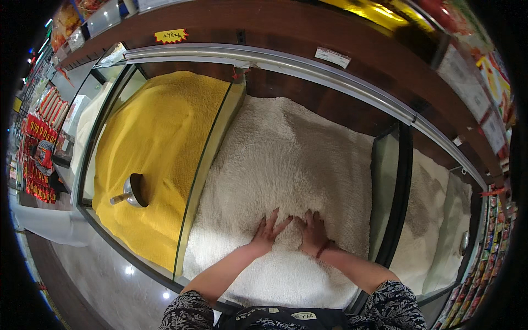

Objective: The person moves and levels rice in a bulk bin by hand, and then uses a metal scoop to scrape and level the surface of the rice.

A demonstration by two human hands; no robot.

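My left hand (264, 238) lies palm down on a large heap of white rice (264, 165), its fingers spread and pointing away from me. Beside it, my right hand (314, 236) rests on the same grain, also with fingers apart and a dark red band (324, 248) at the wrist. The two hands are close together but not touching. Neither one grips anything; some fingertips seem sunk slightly into the grain. The rice slopes up towards the back of a glass-sided bin, and a brighter patch of it spreads between my forearms.
Left of a glass divider (206, 169), yellow grain (165, 115) holds a metal scoop (133, 192). A black-edged divider (398, 198) separates a paler grain bin (425, 206) on the right. Above the back run a light tube (288, 68) and a wooden shelf (264, 24). Another person (44, 156) is far left.
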